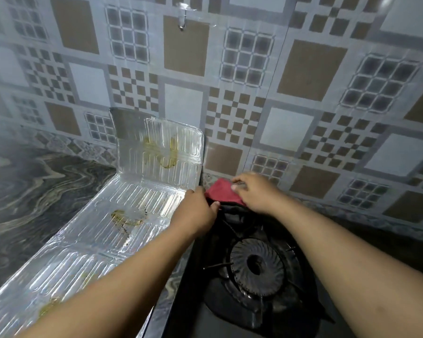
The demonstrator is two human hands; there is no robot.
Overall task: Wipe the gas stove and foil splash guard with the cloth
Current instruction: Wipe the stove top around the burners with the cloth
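A red cloth [222, 193] lies at the far end of the black gas stove [230, 313], near the wall. My left hand [195, 211] grips the cloth's left edge and my right hand [254, 191] pinches its right side from above. The round burner [257, 267] with its pan support sits closer to me, between my forearms. The silver foil splash guard [112, 230] lies to the left of the stove, its far panel [161, 147] bent upright against the wall. Yellow-brown grease stains mark both the flat panel and the upright one.
A dark marbled countertop [29, 196] stretches to the left of the foil. A patterned tile wall [279, 93] rises behind everything, with a small hook [182, 20] stuck high up. The counter continues to the right of the stove [376, 230].
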